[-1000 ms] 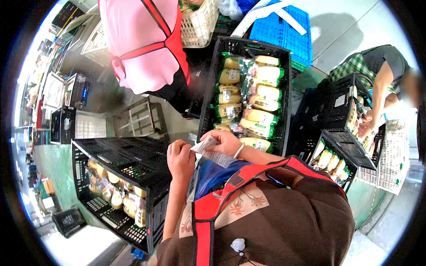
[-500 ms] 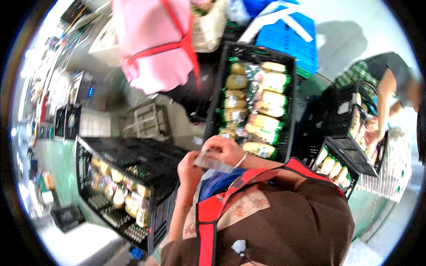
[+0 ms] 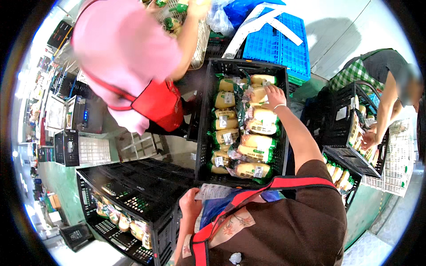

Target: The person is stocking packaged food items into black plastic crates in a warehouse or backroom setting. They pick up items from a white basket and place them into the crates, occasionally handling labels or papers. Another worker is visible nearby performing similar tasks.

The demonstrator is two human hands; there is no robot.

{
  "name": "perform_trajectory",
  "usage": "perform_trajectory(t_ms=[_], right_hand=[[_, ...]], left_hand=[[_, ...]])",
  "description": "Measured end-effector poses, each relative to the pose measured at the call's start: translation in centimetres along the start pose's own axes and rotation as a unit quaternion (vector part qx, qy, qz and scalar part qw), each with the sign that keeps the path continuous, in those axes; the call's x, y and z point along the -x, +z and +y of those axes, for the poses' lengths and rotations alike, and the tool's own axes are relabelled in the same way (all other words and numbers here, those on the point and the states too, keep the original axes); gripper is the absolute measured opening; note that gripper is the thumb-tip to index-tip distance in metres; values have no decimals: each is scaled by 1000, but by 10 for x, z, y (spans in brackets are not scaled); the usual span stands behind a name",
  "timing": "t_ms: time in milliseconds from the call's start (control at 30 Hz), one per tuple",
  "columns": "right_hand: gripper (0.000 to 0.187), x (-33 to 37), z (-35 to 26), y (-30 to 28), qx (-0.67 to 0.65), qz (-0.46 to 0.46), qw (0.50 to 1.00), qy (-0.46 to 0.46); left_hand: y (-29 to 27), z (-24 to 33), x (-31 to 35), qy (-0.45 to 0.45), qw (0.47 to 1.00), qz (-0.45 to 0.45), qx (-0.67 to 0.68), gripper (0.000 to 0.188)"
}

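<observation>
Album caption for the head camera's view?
Left hand holding paper, right hand on bagged produce in a black crate.

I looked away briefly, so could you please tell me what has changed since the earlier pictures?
The right hand has let go of the paper sheet and moved forward over the packages toward the far end of the black crate. The co-worker in pink has turned and now reaches over the cream basket. The left hand still holds the paper sheet.
</observation>
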State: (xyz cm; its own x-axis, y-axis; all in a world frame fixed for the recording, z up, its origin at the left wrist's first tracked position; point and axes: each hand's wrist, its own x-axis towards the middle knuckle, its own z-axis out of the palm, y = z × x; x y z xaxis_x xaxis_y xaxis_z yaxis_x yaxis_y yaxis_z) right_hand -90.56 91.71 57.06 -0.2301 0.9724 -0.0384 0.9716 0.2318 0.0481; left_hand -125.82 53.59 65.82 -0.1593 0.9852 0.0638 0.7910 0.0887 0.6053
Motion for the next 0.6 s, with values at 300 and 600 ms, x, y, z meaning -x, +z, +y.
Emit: perform_trajectory(t_ms=[300,600], right_hand=[[91,-66,13,21,87,-202,968,-116],[96,-54,23,22,-4,-159,982,-99]], left_hand=[[20,18,-22,-46,996,-79,-22,32],[36,36,-59,-25,991,-130,-10,29]])
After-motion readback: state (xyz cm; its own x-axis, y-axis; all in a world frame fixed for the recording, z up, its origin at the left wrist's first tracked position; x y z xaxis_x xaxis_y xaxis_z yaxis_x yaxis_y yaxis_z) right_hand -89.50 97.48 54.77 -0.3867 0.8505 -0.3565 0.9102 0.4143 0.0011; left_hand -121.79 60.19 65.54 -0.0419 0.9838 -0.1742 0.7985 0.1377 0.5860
